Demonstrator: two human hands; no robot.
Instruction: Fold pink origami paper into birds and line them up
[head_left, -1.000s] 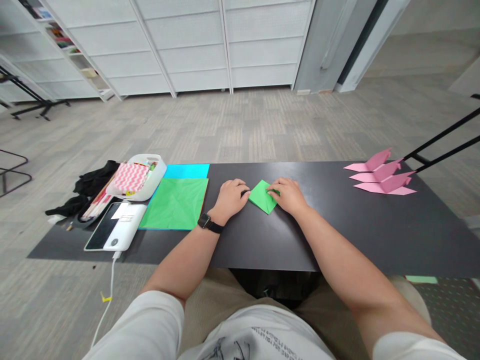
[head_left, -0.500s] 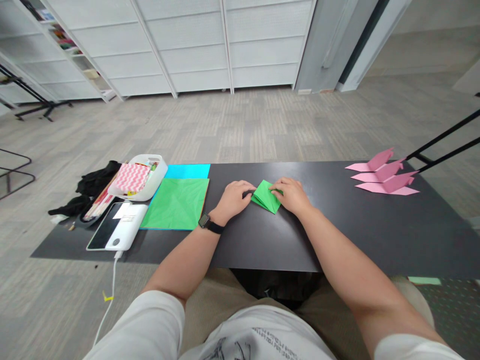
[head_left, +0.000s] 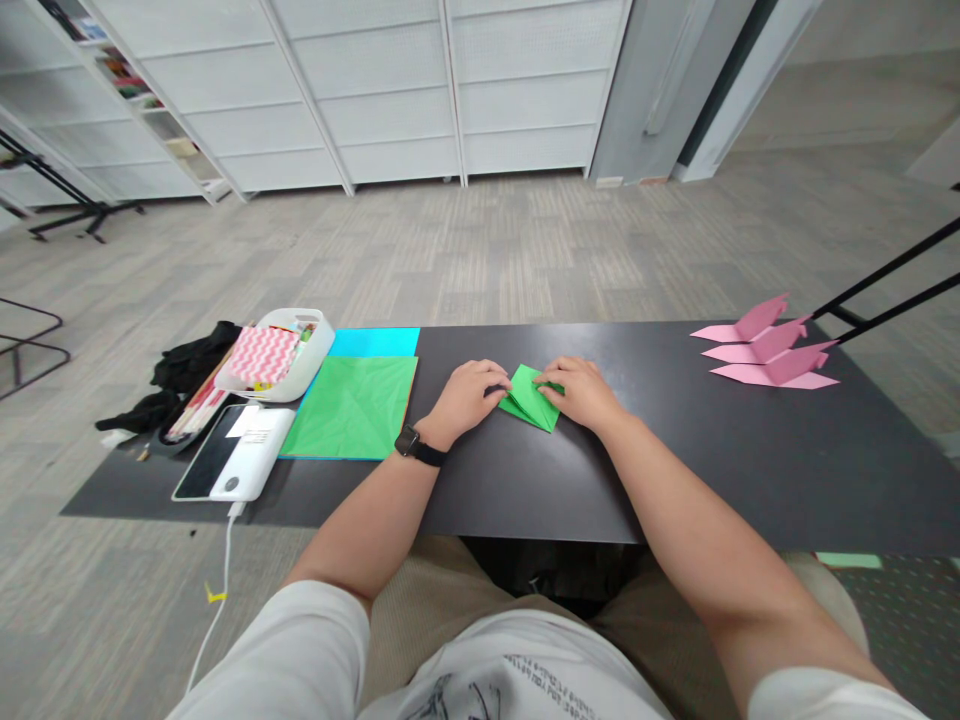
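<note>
A small folded piece of green origami paper (head_left: pixel 529 402) lies on the black table (head_left: pixel 525 490) in front of me, its layers parted a little along the near left side. My left hand (head_left: pixel 471 398) pinches its left corner between thumb and fingers. On the opposite side, my right hand (head_left: pixel 582 390) grips the right edge, fingertips on top. Both hands rest low at the tabletop. The fingers hide the paper's outer corners. Left of my hands is a stack of square sheets, green on top (head_left: pixel 352 405), with a blue sheet (head_left: pixel 379 342) showing behind.
Three pink folded paper birds (head_left: pixel 772 345) stand at the table's right. A white basket (head_left: pixel 319 350) with a pink patterned item, a black pouch (head_left: pixel 199 355) and a white power bank (head_left: pixel 251 455) with a cable (head_left: pixel 225 570) are at the left. Black metal bars (head_left: pixel 892 270) reach in at the right edge.
The green folded paper has turned and shifted slightly toward me, and its layers lie a little differently. Both hands keep hold of it with small finger movements.
</note>
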